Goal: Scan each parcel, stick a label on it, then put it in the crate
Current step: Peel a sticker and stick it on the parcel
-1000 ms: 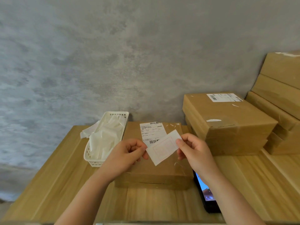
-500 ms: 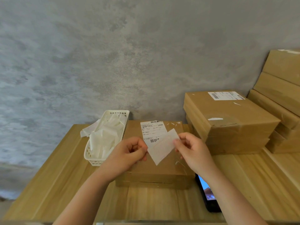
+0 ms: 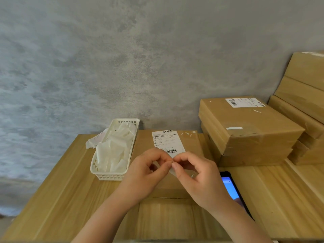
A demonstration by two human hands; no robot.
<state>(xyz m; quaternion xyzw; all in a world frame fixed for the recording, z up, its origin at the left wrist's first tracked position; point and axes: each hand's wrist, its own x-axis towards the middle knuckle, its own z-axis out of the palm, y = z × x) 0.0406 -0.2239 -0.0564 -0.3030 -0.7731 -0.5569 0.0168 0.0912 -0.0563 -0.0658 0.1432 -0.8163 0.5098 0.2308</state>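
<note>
A flat brown parcel [image 3: 191, 144] lies on the wooden table [image 3: 70, 190] in front of me, with a white printed shipping label [image 3: 166, 141] stuck on its top. My left hand [image 3: 145, 174] and my right hand [image 3: 199, 179] meet fingertip to fingertip just above the parcel. Together they pinch a small white label [image 3: 172, 171], which is mostly hidden behind the fingers. Both hands have thumb and forefinger curled onto it.
A white plastic basket [image 3: 114, 176] of loose white labels stands left of the parcel. Stacked brown parcels [image 3: 245, 130] fill the right, with more boxes [image 3: 305, 95] behind. A phone [image 3: 231, 188] with a lit screen lies under my right wrist. A grey wall rises behind.
The label was held flat and spread between both hands; now the hands have come together and the label is almost hidden between the fingertips. The view has tilted slightly.
</note>
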